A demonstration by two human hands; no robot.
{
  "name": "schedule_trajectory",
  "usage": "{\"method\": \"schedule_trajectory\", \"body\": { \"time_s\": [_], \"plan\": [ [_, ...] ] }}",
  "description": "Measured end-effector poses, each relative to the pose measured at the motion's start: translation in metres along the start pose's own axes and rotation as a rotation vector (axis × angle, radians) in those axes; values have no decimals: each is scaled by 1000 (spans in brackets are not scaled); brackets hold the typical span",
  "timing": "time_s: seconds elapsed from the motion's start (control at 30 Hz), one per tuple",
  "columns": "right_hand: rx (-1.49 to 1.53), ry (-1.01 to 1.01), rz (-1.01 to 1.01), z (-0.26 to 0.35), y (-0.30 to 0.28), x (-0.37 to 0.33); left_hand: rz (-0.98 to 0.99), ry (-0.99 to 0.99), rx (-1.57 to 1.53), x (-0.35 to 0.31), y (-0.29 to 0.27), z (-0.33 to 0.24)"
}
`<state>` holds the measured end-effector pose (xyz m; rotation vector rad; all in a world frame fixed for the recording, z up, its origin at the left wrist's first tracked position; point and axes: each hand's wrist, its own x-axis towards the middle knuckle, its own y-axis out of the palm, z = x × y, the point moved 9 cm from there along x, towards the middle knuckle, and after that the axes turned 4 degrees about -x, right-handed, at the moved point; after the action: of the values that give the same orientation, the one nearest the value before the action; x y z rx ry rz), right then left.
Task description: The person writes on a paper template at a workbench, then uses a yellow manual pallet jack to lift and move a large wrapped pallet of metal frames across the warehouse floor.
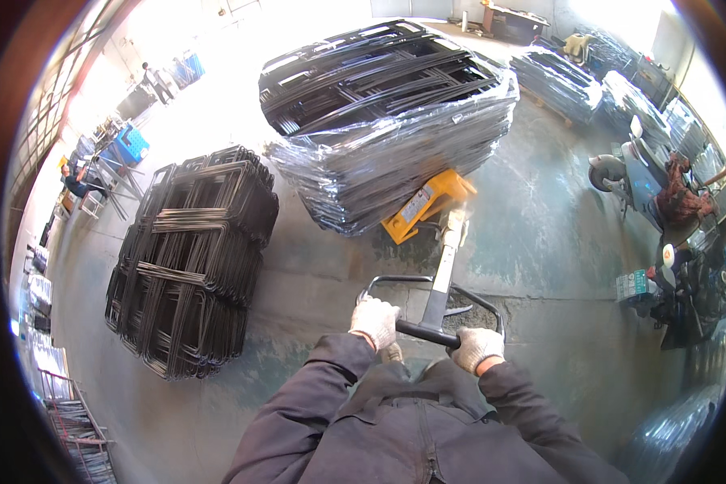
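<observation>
Both my hands wear pale knitted gloves and grip the black loop handle (430,332) of a pallet jack. My left hand (374,322) is closed round the handle's left side, my right hand (477,348) round its right side. From the handle a light-coloured shaft (450,250) runs forward to the yellow body (429,203) of the jack. That body stands against a tall stack of black metal frames (395,153) wrapped in clear plastic film. The jack's forks are hidden under the stack.
An unwrapped stack of bent black metal frames (194,258) stands on the floor to my left. More wrapped stacks (557,81) line the far right. Parked scooters (641,181) stand at the right. A person (81,184) sits at the far left near a blue bin (129,143).
</observation>
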<state>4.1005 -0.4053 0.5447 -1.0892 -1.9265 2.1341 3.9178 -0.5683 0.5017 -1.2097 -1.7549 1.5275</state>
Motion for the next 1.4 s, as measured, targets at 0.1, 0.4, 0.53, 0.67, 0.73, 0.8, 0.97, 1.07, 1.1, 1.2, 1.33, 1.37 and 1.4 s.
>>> {"method": "schedule_trajectory", "body": {
  "time_s": [0.1, 0.4, 0.53, 0.67, 0.73, 0.8, 0.97, 1.07, 1.1, 1.2, 1.33, 1.37, 1.4],
  "plan": [
    [23, -29, -17, 24, 17, -17, -16, 0, 26, -30, 11, 10],
    [89, -53, -13, 59, 62, -81, -144, 9, 5, -111, 34, 16],
    [110, -48, -1, 67, 76, -106, -97, 3, 37, -138, 48, 12],
    [102, -54, -5, 87, 95, -131, 3, -1, 67, -164, 61, 19],
    [116, -38, -1, 99, 106, -144, -13, 14, 38, -183, 62, 20],
    [119, -24, 20, 110, 114, -158, -17, 16, 14, -201, 62, 24],
    [108, 15, -5, 143, 124, -193, 18, 44, 54, -242, 68, 37],
    [95, 38, -27, 164, 132, -214, -1, 58, 39, -269, 69, 46],
    [97, 34, -35, 173, 136, -221, -12, 79, 39, -278, 69, 49],
    [109, 59, -38, 192, 147, -238, -12, 86, 48, -301, 70, 59],
    [121, 54, -42, 212, 163, -263, -5, 76, 33, -334, 79, 64],
    [109, 54, -43, 210, 165, -272, 25, 40, 42, -342, 83, 62],
    [100, 58, -23, 210, 170, -280, 15, 71, 46, -351, 86, 58]
  ]
}}
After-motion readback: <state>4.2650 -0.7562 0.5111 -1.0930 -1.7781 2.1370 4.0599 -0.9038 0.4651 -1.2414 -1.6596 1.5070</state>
